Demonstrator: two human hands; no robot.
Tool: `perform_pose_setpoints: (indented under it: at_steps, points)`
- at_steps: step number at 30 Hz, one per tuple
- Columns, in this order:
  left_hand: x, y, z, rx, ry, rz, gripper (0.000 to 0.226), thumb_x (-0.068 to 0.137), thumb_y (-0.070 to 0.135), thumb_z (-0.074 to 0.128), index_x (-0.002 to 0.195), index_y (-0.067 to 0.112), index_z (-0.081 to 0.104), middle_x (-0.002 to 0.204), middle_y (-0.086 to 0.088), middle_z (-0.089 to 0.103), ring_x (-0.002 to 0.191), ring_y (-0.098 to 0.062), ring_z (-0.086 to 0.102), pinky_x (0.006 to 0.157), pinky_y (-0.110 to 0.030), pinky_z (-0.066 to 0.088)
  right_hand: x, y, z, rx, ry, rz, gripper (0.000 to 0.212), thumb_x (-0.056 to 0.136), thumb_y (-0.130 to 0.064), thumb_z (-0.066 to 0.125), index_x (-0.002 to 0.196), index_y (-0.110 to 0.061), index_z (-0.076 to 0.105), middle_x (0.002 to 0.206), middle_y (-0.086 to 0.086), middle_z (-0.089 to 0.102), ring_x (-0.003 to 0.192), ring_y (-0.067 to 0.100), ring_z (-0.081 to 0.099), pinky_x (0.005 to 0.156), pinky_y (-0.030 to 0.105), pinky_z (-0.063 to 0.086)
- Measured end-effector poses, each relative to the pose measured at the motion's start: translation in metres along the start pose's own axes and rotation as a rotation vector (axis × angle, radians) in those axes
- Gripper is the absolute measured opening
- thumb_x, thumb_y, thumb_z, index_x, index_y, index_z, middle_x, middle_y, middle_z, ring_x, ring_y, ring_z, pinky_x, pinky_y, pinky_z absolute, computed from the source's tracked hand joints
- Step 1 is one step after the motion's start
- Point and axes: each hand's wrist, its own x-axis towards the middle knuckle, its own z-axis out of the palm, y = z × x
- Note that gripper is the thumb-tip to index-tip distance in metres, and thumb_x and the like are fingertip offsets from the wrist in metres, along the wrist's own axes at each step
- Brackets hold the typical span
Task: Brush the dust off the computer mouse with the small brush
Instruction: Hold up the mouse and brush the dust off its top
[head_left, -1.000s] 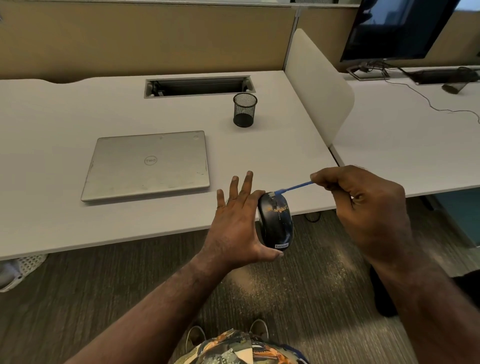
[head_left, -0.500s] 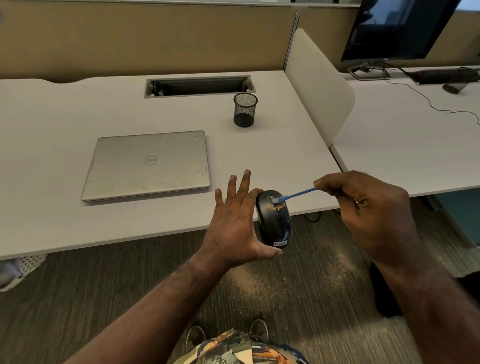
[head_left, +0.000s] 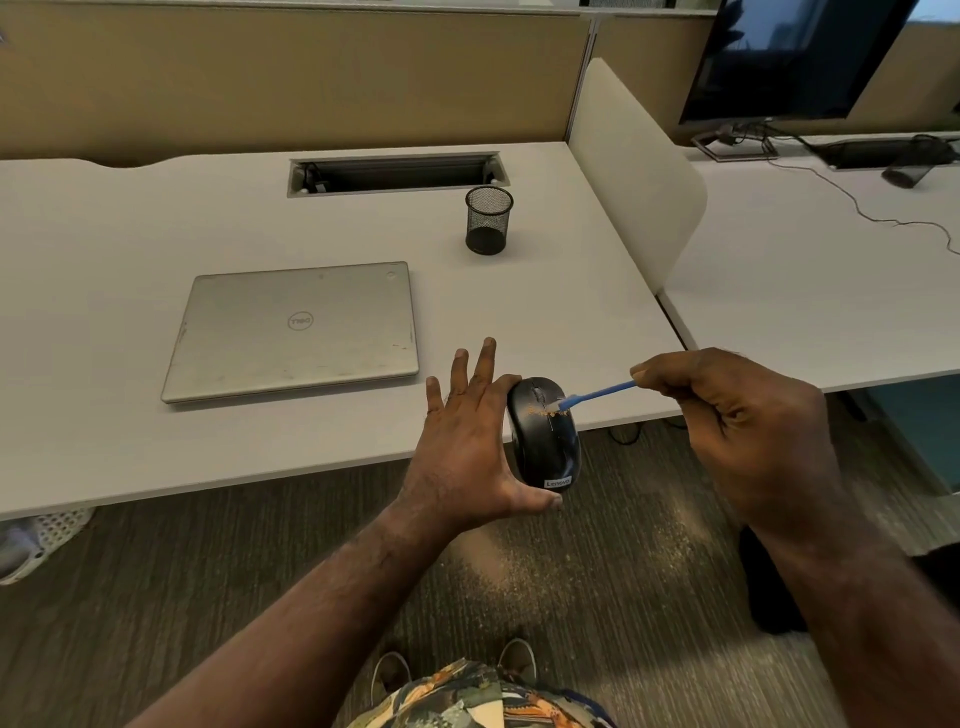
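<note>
A white desk (head_left: 156, 426) stretched across the scene, with a closed silver laptop (head_left: 293, 330) lying left of centre and a black mesh pen cup (head_left: 488, 219) standing farther back to its right. At the desk's near edge the left hand (head_left: 467, 447) grasped the black computer mouse (head_left: 545, 434) off the surface, thumb under its near end, fingers spread behind it. The right hand (head_left: 727, 426), just to the right, pinched the handle of the small blue brush (head_left: 597, 394), whose tip touched the mouse's right side beside a line of orange dust (head_left: 545, 412).
</note>
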Motion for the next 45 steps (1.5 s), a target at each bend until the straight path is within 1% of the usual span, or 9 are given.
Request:
perform_pose_setpoints:
  at_steps: [3, 13, 18, 21, 24, 30, 38, 41, 45]
  points:
    - [-0.001, -0.001, -0.001, -0.012, 0.005, -0.010, 0.127, 0.048, 0.082, 0.070, 0.151, 0.027, 0.020, 0.164, 0.004, -0.021, 0.148, -0.017, -0.026, 0.113, -0.040, -0.020, -0.002, 0.004, -0.004, -0.005, 0.008, 0.021, 0.021, 0.093, -0.007, 0.057, 0.107, -0.008, 0.073, 0.104, -0.006, 0.068, 0.100, 0.005, 0.065, 0.094, 0.020, 0.053]
    - [0.001, -0.002, -0.001, -0.027, -0.004, -0.018, 0.128, 0.046, 0.084, 0.067, 0.151, 0.027, 0.020, 0.164, 0.004, -0.021, 0.148, -0.017, -0.026, 0.117, -0.046, -0.015, -0.001, 0.003, -0.005, 0.007, -0.023, 0.016, 0.022, 0.093, -0.009, 0.055, 0.106, -0.008, 0.073, 0.104, -0.004, 0.070, 0.100, 0.006, 0.067, 0.094, 0.023, 0.054]
    - [0.001, -0.004, -0.003, -0.033, 0.000, -0.022, 0.128, 0.046, 0.083, 0.069, 0.151, 0.028, 0.020, 0.164, 0.005, -0.020, 0.148, -0.017, -0.025, 0.116, -0.045, -0.015, 0.000, 0.009, -0.010, -0.034, 0.029, 0.077, 0.020, 0.091, 0.001, 0.061, 0.105, -0.005, 0.073, 0.101, -0.002, 0.070, 0.097, 0.003, 0.064, 0.092, 0.012, 0.050]
    - [0.002, -0.003, -0.002, -0.028, -0.002, -0.012, 0.128, 0.047, 0.082, 0.070, 0.151, 0.028, 0.019, 0.164, 0.004, -0.021, 0.148, -0.016, -0.026, 0.115, -0.043, -0.017, 0.001, 0.007, -0.005, -0.044, 0.066, 0.104, 0.023, 0.089, 0.008, 0.061, 0.106, -0.003, 0.072, 0.101, -0.002, 0.068, 0.096, 0.003, 0.063, 0.092, 0.012, 0.050]
    - [0.002, -0.002, -0.002, -0.035, 0.005, -0.010, 0.127, 0.047, 0.081, 0.071, 0.151, 0.027, 0.020, 0.164, 0.005, -0.021, 0.148, -0.016, -0.026, 0.116, -0.044, -0.016, 0.002, 0.003, 0.001, -0.027, 0.041, 0.110, 0.025, 0.087, 0.010, 0.062, 0.106, -0.002, 0.073, 0.100, -0.003, 0.067, 0.095, 0.003, 0.062, 0.091, 0.014, 0.052]
    - [0.002, -0.007, -0.004, -0.037, 0.006, -0.039, 0.127, 0.048, 0.079, 0.073, 0.152, 0.026, 0.020, 0.164, 0.005, -0.021, 0.147, -0.016, -0.027, 0.116, -0.045, -0.016, -0.003, 0.003, -0.002, -0.060, -0.001, 0.128, 0.032, 0.082, 0.017, 0.064, 0.104, -0.004, 0.074, 0.098, -0.007, 0.066, 0.096, 0.001, 0.062, 0.091, 0.008, 0.049]
    - [0.003, -0.004, -0.002, -0.051, -0.002, -0.016, 0.127, 0.047, 0.081, 0.070, 0.151, 0.029, 0.018, 0.164, 0.005, -0.020, 0.147, -0.016, -0.027, 0.114, -0.043, -0.019, -0.002, 0.005, 0.003, -0.053, 0.096, 0.160, 0.023, 0.089, 0.007, 0.062, 0.106, -0.002, 0.073, 0.100, -0.001, 0.069, 0.094, 0.006, 0.064, 0.091, 0.019, 0.054]
    - [0.004, -0.004, -0.002, -0.050, 0.003, -0.024, 0.127, 0.048, 0.081, 0.071, 0.151, 0.029, 0.019, 0.164, 0.005, -0.021, 0.147, -0.015, -0.027, 0.114, -0.042, -0.019, -0.001, 0.001, 0.005, -0.044, 0.037, 0.150, 0.024, 0.086, 0.010, 0.065, 0.104, -0.003, 0.074, 0.098, -0.004, 0.068, 0.095, 0.004, 0.063, 0.090, 0.013, 0.052]
    - [0.004, -0.009, -0.004, -0.026, 0.011, -0.047, 0.127, 0.047, 0.081, 0.070, 0.151, 0.027, 0.020, 0.163, 0.005, -0.021, 0.146, -0.015, -0.028, 0.114, -0.043, -0.017, -0.002, 0.000, -0.002, -0.042, -0.004, 0.177, 0.023, 0.082, 0.009, 0.071, 0.098, -0.007, 0.076, 0.091, -0.010, 0.067, 0.090, -0.004, 0.064, 0.082, 0.006, 0.049]
